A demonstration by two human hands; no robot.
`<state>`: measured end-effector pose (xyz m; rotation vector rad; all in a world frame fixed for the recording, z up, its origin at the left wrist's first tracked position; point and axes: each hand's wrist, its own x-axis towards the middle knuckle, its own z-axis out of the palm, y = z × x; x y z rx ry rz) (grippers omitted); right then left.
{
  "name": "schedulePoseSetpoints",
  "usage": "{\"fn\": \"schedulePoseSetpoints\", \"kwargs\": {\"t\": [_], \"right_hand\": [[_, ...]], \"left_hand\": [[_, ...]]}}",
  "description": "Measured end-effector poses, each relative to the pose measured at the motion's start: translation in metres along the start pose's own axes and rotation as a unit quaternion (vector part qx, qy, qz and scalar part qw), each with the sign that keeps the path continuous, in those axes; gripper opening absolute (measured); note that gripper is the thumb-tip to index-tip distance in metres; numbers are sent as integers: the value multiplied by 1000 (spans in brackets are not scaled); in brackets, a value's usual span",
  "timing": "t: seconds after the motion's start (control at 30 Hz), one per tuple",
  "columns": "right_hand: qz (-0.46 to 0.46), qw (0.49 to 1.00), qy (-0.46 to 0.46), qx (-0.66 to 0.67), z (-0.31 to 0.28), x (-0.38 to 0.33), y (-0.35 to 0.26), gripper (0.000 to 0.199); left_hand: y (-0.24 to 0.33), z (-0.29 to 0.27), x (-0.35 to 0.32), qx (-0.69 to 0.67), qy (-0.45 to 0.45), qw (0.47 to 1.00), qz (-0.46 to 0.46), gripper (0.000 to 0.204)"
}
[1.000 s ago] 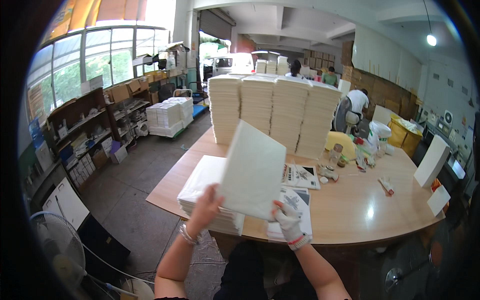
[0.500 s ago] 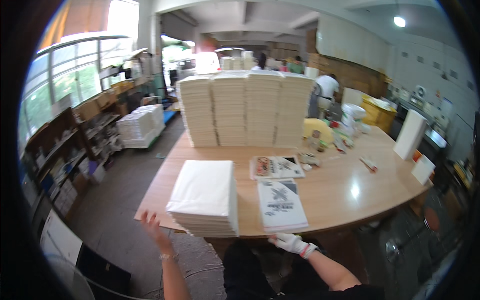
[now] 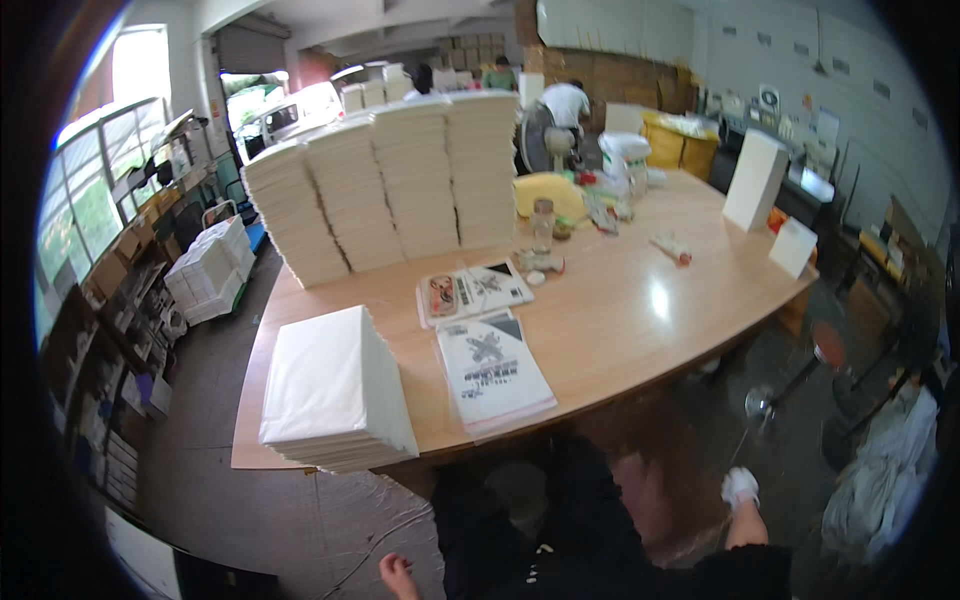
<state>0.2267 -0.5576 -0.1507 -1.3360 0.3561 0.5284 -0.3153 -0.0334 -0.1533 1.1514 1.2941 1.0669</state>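
My left hand (image 3: 397, 576) is bare and low at the bottom of the view, in front of the table edge. Its fingers are loosely bent and apart, with nothing visible in them. My right hand (image 3: 740, 487), in a white glove, is out to the right over the floor, away from the table. It is small and smeared, so its grip is unclear. On the table's near left corner stands a squared stack of white paper sheets (image 3: 325, 375). Beside it lie a printed white booklet in a clear sleeve (image 3: 492, 365) and, behind that, another printed packet (image 3: 480, 292).
A tall row of paper stacks (image 3: 385, 190) stands along the back of the wooden table (image 3: 620, 340). A glass jar (image 3: 542, 225), yellow cloth (image 3: 550, 196) and white blocks (image 3: 757, 180) are also on it. A round stool (image 3: 828, 343) stands at right; people work beyond.
The view has turned to the right. My left hand has dropped from beside the paper stack. My gloved right hand has left the table edge and swung out to the right.
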Motion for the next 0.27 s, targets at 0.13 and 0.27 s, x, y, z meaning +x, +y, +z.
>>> {"fn": "schedulePoseSetpoints", "kwargs": {"t": [0.13,0.27], "right_hand": [[-42,834,-21,-549,240,-94,-27,60],[-14,610,-335,-718,306,-18,112,85]], "left_hand": [[84,80,-26,55,-105,992,52,8],[139,141,-18,181,-221,955,78,8]]}}
